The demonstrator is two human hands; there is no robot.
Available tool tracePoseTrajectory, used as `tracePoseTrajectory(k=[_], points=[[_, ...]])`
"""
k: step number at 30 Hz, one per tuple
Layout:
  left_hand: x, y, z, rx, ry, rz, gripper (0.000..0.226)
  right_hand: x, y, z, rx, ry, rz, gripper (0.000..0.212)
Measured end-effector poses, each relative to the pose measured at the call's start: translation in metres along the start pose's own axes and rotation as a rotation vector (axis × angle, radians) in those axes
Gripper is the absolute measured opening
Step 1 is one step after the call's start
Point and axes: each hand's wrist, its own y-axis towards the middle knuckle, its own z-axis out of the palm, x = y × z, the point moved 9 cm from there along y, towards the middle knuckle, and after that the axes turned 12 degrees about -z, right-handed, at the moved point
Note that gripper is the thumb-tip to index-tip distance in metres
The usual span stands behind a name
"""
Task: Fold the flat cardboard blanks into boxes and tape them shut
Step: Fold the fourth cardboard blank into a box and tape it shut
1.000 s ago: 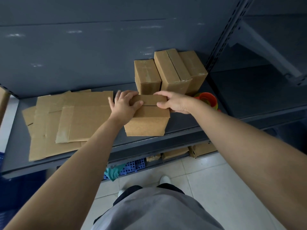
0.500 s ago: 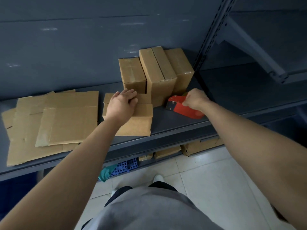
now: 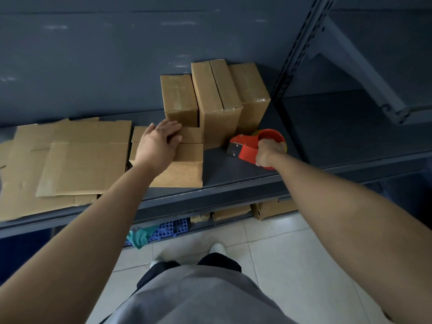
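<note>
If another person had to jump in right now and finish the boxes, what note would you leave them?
The left hand lies flat on the folded box, pressing its top flaps closed.
The right hand grips the red tape dispenser, just right of that box.
Done: three closed boxes stand at the back of the shelf, and this box is folded.
Left: tape its top seam, which shows no tape yet, then fold and tape the flat blanks stacked to the left.
</note>
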Motion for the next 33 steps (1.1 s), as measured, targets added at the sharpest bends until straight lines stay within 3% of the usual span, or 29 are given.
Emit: tracePoseTrajectory(k=[3,6,13,17,19,25,30,33], points=[[-0.003,-0.002,-0.001,-0.024,0.006,0.013,0.038,-0.009,-0.013,-0.001,0.089,-0.031,-0.035,0.055],[-0.002,-0.001,-0.001,-0.022,-0.001,0.011,0.038,-0.02,-0.038,0.001,0.197,0.111,-0.053,0.073],[0.003,0.004,0.004,0.028,-0.036,0.002,0.037,0.018,-0.09,-0.007,0.425,0.609,-0.167,0.048],[0.013,0.012,0.005,0.076,-0.119,-0.006,0.033,0.059,-0.11,-0.024,0.615,0.868,-0.312,0.064],[0.014,0.012,0.003,0.087,-0.17,0.006,0.032,0.077,-0.117,-0.035,0.675,0.917,-0.385,0.076],[0.022,0.011,0.0,0.146,-0.245,0.067,0.035,0.117,-0.117,-0.062,0.696,0.976,-0.424,0.082],[0.022,0.011,-0.004,0.231,-0.457,0.049,0.043,0.144,-0.115,-0.088,0.689,0.94,-0.503,0.055],[0.023,0.011,-0.011,0.225,-0.529,0.09,0.04,0.155,-0.11,-0.092,0.723,0.885,-0.498,0.051]])
